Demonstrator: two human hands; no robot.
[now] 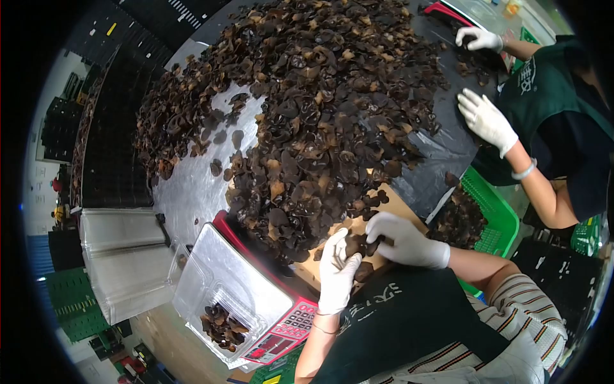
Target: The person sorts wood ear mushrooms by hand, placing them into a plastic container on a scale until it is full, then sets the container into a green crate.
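My left hand (338, 272), in a white glove, is closed with thumb and fingers on a dark wood ear mushroom (355, 244). Close by on the right, my gloved right hand (408, 240) has its fingers curled at the same cluster, at a small dark mushroom piece (372, 248). Both hands are over a tan board (400, 208) at the near edge of a big heap of wood ear mushrooms (307, 128). Another brown mushroom (364, 272) lies just below my fingers. The fingertips of my right hand are partly hidden.
Left of my hands stands a red-edged digital scale (224, 256) bearing a clear plastic tray (192, 291) with mushrooms. Stacked clear trays (121, 256) are farther left. A green basket (505, 214) holds mushrooms at right. A co-worker's gloved hands (487, 121) are over the table.
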